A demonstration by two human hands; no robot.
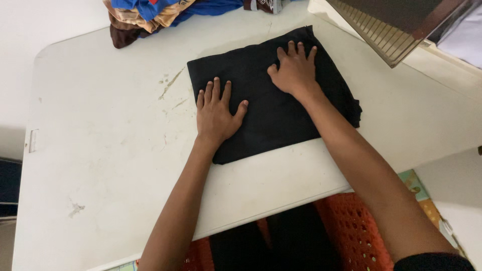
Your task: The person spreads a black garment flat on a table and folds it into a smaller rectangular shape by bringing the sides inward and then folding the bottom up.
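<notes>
My left hand (215,114) lies flat on the folded black fabric garment (273,95), palm down, its fingers (215,91) spread and straight rather than curled around anything, so it grips nothing and only presses the cloth near its left edge. My right hand (295,71) does the same farther up and to the right, fingers splayed wide over the upper part of the fold, holding nothing, just bearing down. Spreading both palms this way seems meant to keep the layers from springing open and to smooth them into a neat rectangle. The garment sits on the white, scuffed plastic counter (100,150), roughly in the middle of its far half, one corner at the right hanging a little ragged where the layers do not line up. Well apart from it, at the counter's far edge, lies a heap of blue, tan and brown clothes (150,15), untouched. A slatted metallic object (391,30) juts in at the upper right, near the garment but not touching it. Below the counter's near edge I can see an orange perforated plastic basket (351,226).
</notes>
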